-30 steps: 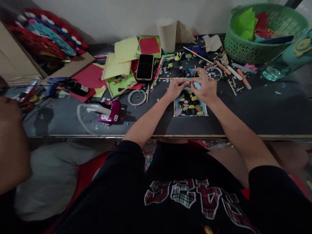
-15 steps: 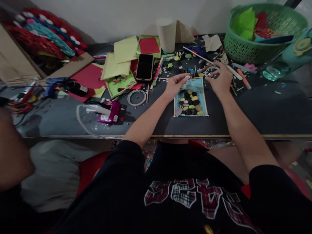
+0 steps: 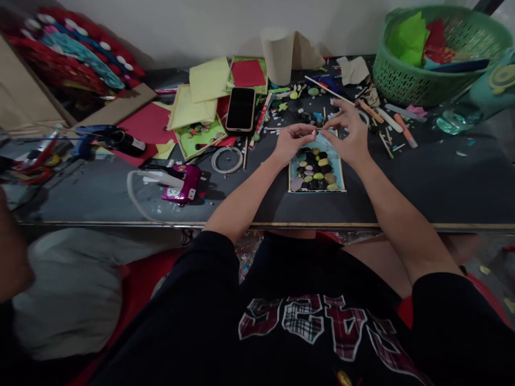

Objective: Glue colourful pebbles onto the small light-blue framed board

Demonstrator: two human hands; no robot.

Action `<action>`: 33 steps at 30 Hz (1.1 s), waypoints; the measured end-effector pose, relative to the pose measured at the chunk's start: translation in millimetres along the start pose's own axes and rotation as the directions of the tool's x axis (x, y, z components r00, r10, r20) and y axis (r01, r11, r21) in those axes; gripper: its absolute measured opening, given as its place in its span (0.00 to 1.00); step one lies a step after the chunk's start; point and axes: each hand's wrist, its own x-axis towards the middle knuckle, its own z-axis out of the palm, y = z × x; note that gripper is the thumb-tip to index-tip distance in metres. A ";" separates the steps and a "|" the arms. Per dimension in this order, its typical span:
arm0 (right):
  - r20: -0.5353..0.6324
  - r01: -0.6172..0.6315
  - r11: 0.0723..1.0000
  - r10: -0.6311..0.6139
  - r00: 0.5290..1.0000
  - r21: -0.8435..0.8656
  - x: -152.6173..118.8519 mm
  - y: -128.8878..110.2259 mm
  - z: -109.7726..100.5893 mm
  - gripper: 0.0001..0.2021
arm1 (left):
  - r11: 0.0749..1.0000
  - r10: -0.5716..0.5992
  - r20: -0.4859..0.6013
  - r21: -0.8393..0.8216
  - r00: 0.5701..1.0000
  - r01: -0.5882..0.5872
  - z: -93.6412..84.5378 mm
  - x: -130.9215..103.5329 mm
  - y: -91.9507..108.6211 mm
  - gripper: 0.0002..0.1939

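Note:
A small blue framed panel (image 3: 336,161) lies on the dark table, with several black, green, yellow and grey pebbles on its lower part. Over its top left corner, my left hand (image 3: 293,142) pinches a tiny white piece (image 3: 314,132) between thumb and forefinger. My right hand (image 3: 349,134) is over the top right corner, its thumb and forefinger pressed together close to the white piece. What those right fingertips hold, if anything, is too small to make out. The other right fingers are raised.
Left of the panel are a phone (image 3: 240,109), a ring of clear tubing (image 3: 227,160) and a purple power block (image 3: 182,184). A green basket (image 3: 418,80) and a bottle (image 3: 475,102) stand at right. Sticks and scraps litter the back. A person's arm (image 3: 14,249) shows at far left.
My right hand has moved left and its fingertips have come close to those of my left hand. The person's arm at far left has shifted further out of view.

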 end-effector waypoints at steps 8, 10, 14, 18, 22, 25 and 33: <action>0.031 -0.007 0.998 0.009 0.999 -0.060 -7.9 -8.9 15.2 0.24 | 0.983 0.084 -0.085 0.167 0.993 -0.069 4.2 -3.1 4.6 0.16; 0.026 0.025 0.996 -0.023 0.999 -0.080 -7.6 -3.5 18.8 0.20 | 0.974 0.107 -0.095 0.208 0.990 -0.085 5.4 -4.4 7.2 0.16; 0.045 0.063 0.996 -0.060 0.997 -0.062 -7.5 3.1 24.7 0.18 | 0.952 0.115 -0.137 0.297 0.984 -0.070 6.8 -6.6 12.7 0.16; 0.035 0.103 0.995 -0.102 0.994 -0.015 -8.5 5.6 27.6 0.21 | 0.940 0.129 -0.158 0.335 0.979 -0.070 8.4 -8.2 16.8 0.14; 0.062 0.097 0.995 -0.097 0.993 0.010 -7.7 8.1 26.2 0.16 | 0.931 0.149 -0.115 0.352 0.982 -0.100 10.3 -9.3 18.2 0.13; 0.082 0.069 0.997 -0.071 0.994 0.029 -6.6 8.4 21.6 0.17 | 0.916 0.172 -0.114 0.384 0.978 -0.116 10.7 -9.3 17.9 0.13; -0.061 0.017 1.000 -0.017 0.998 -0.002 -10.6 -4.1 16.6 0.19 | 0.896 0.210 -0.161 0.425 0.964 -0.125 10.0 -9.4 18.8 0.08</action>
